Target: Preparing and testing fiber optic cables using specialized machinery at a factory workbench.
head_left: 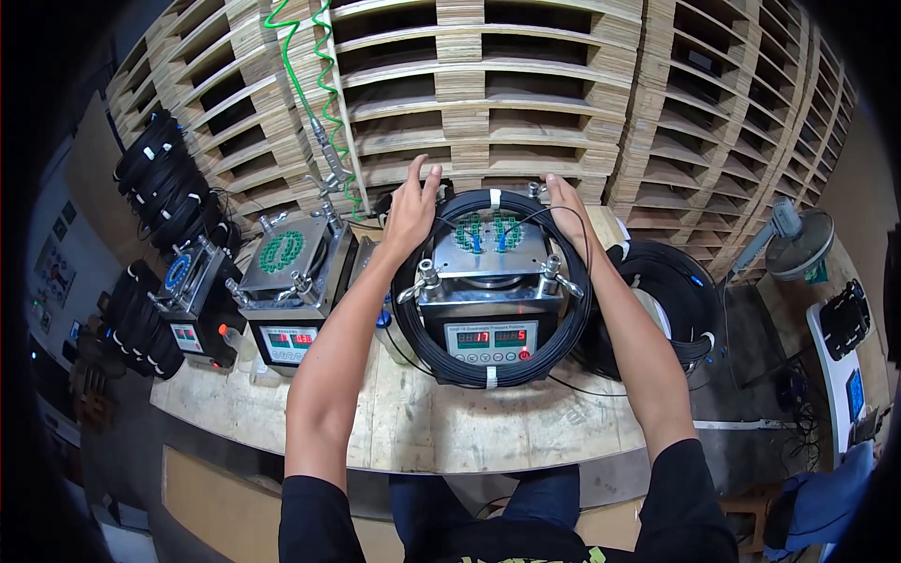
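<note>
A large round coil of black cable (413, 347) with white ties circles a metal bench machine (436, 302) right in front of me. The machine has a steel top plate, green round fittings, two blue connectors (477, 246) and a red digital display. At the coil's upper left is my left hand (410, 214), thumb and forefinger stretched up and apart. My right hand (569, 218) lies at the coil's upper right, one digit pointing up. Some fingers of this hand are hidden. Thin black cable ends run from the coil over the top plate.
Two similar machines (286, 281) (188, 286) stand to the left on the wooden table (450, 422). Another black cable coil (690, 281) lies at the right. Wooden pallets (554, 75) rise behind, with a green spiral air hose (324, 56) and air gun hanging there. A fan (798, 239) stands far right.
</note>
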`<state>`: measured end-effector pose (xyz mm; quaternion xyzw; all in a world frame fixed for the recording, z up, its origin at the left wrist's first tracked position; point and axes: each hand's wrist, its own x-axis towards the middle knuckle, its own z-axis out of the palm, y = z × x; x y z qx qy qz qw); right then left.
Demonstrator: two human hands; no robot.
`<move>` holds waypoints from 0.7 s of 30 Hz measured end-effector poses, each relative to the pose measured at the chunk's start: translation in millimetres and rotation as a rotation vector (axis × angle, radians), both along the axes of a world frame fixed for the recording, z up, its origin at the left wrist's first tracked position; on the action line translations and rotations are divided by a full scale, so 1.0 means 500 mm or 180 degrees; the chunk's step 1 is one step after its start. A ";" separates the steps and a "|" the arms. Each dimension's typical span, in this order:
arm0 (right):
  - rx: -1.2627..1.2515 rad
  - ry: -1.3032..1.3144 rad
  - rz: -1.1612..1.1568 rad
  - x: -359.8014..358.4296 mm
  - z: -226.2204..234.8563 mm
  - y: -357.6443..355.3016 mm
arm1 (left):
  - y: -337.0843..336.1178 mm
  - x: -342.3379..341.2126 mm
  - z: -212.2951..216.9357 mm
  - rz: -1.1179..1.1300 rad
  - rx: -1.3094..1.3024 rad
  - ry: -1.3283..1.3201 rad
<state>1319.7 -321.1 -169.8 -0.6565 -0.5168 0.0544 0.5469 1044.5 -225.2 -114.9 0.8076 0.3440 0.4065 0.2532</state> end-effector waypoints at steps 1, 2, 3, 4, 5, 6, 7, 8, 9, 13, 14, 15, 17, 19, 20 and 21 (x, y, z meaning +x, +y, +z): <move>0.0013 0.0011 -0.0015 -0.002 0.002 0.000 | 0.004 0.003 -0.002 -0.0004 -0.0004 0.0007; 0.0026 0.0021 -0.0035 -0.003 0.006 -0.001 | 0.006 0.007 -0.004 -0.0010 -0.0001 0.0003; 0.0029 0.0017 -0.0045 0.001 0.011 -0.005 | 0.007 0.012 -0.008 0.0026 -0.0003 -0.0112; -0.0199 0.0456 0.0117 -0.033 0.036 -0.018 | 0.012 0.001 -0.018 0.0109 -0.0015 -0.0202; -0.0419 0.0878 0.0247 -0.051 0.050 -0.030 | 0.026 -0.004 -0.029 0.0112 -0.0014 -0.0198; -0.0418 0.0883 0.0253 -0.060 0.044 -0.031 | 0.042 -0.013 -0.037 0.0098 0.0009 -0.0198; -0.0223 0.0361 0.0203 -0.059 0.040 -0.033 | 0.045 -0.009 -0.034 0.0057 0.0033 -0.0211; -0.0029 -0.0161 0.0158 -0.057 0.038 -0.034 | 0.045 -0.008 -0.035 0.0043 -0.0049 -0.0262; -0.0025 -0.0164 0.0148 -0.054 0.038 -0.034 | 0.043 -0.004 -0.036 0.0033 -0.0045 -0.0265; -0.0285 -0.0037 0.0143 -0.055 0.037 -0.031 | 0.018 -0.002 -0.041 0.0259 0.0460 -0.0460; -0.0270 -0.0093 0.0131 -0.048 0.034 -0.029 | 0.006 0.002 -0.037 0.0434 0.0593 -0.0323; -0.0268 -0.0092 0.0114 -0.042 0.030 -0.028 | -0.001 0.007 -0.034 0.0417 0.0594 -0.0324; -0.0275 -0.0093 0.0160 -0.045 0.026 -0.025 | -0.008 0.001 -0.034 0.0464 0.0577 0.0152; -0.0404 0.0010 0.0199 -0.052 0.036 -0.027 | 0.009 -0.004 -0.040 0.0529 0.0665 0.0220; -0.0532 0.0107 0.0234 -0.061 0.045 -0.031 | 0.016 -0.008 -0.042 0.0562 0.0631 0.0357; -0.0533 0.0118 0.0256 -0.072 0.052 -0.035 | 0.023 -0.012 -0.045 0.0593 0.0596 0.0492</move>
